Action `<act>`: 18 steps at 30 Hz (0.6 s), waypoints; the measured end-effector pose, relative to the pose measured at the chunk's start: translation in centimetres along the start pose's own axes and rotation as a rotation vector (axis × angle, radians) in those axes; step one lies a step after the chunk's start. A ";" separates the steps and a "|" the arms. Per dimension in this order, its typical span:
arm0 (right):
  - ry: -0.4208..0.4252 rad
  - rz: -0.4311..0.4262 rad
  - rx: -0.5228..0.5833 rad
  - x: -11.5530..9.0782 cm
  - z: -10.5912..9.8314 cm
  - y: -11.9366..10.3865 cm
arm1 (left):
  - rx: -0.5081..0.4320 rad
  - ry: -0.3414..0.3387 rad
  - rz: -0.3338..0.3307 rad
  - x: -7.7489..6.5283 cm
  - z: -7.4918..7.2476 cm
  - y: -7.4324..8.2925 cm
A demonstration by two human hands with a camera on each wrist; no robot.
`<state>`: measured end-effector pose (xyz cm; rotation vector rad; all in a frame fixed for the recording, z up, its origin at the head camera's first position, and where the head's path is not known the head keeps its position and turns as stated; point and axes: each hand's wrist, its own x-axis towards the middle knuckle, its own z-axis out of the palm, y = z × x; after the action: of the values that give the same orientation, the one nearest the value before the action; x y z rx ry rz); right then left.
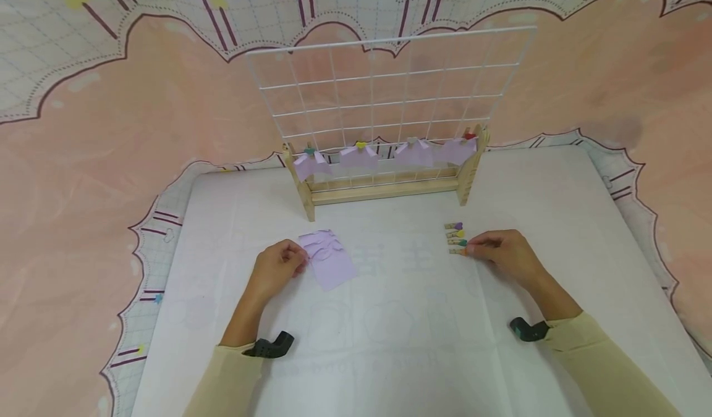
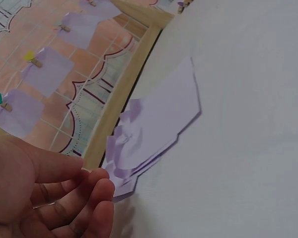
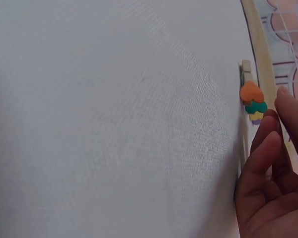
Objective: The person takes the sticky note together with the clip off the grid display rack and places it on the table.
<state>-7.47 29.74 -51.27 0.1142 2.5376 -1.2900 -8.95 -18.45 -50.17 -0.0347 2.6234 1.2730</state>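
White tabletop (image 1: pixel 400 343). Behind: white wire rack (image 1: pixel 371 78) in wooden stand (image 1: pixel 384 192), bearing four clipped lilac papers (image 1: pixel 358 157). Left hand (image 1: pixel 276 269): fingers loosely curled beside lilac paper stack (image 1: pixel 332 270), contact unclear. Right hand (image 1: pixel 507 253): thumb, fingers parted beside four heart-topped clothespins (image 1: pixel 452 235).

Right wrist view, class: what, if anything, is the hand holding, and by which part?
Nothing: the right hand has its thumb and forefinger parted with nothing between them; the orange-heart peg lies beyond their tips.
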 end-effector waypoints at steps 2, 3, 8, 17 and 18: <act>0.004 -0.001 0.016 0.0 0.0 -0.1 | 0.008 0.014 0.008 0.1 -0.4 0.2; 0.006 -0.005 0.019 0.1 0.0 -0.2 | 0.008 0.020 0.008 0.1 -0.6 0.3; 0.016 -0.043 0.044 0.3 0.0 -0.7 | -0.044 0.027 -0.003 0.4 -1.2 0.9; 0.020 -0.120 0.129 1.3 0.2 -3.9 | -0.105 0.073 0.026 1.3 -1.7 2.6; 0.018 -0.132 0.135 1.4 0.3 -4.5 | -0.113 0.078 0.034 1.5 -1.7 2.8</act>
<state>-9.66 26.76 -48.36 -0.0142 2.5089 -1.5164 -11.04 -17.93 -47.27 -0.0590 2.6240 1.4588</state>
